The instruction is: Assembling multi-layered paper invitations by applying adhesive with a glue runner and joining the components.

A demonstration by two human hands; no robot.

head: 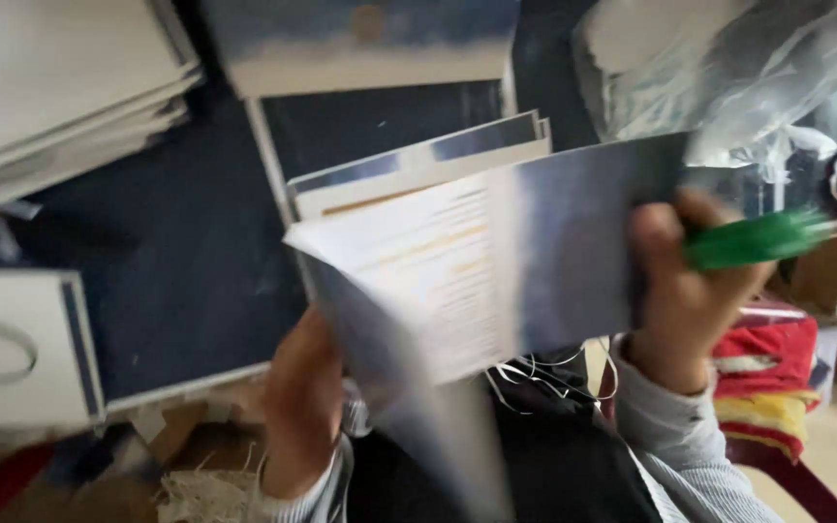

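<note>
Head view: a folded sheet of printed card [477, 281], white with blue borders and blurred by motion, is held between both hands. The left hand [300, 407] is closed on the card's lower left edge, with the fingers hidden behind the sheet and only the back of the hand and a grey ribbed cuff seen. The right hand [685, 291] is closed on the card's right edge, thumb laid over the blue panel, and a green-handled tool [758, 239] is gripped in the same fist, its handle sticking out to the right of the knuckles.

Just above the card, behind both hands, further folded cards [418, 165] of the same kind are stacked on a dark blue surface [167, 242]. Up and to the left of the left hand a pile of white sheets [50, 87] is seen, and directly left of that hand a white card with a ring print [12, 349] lies flat. Above the right hand crumpled clear plastic [728, 68] is heaped. Below and to the right of the right hand, a red and yellow cloth [767, 378] is bundled.
</note>
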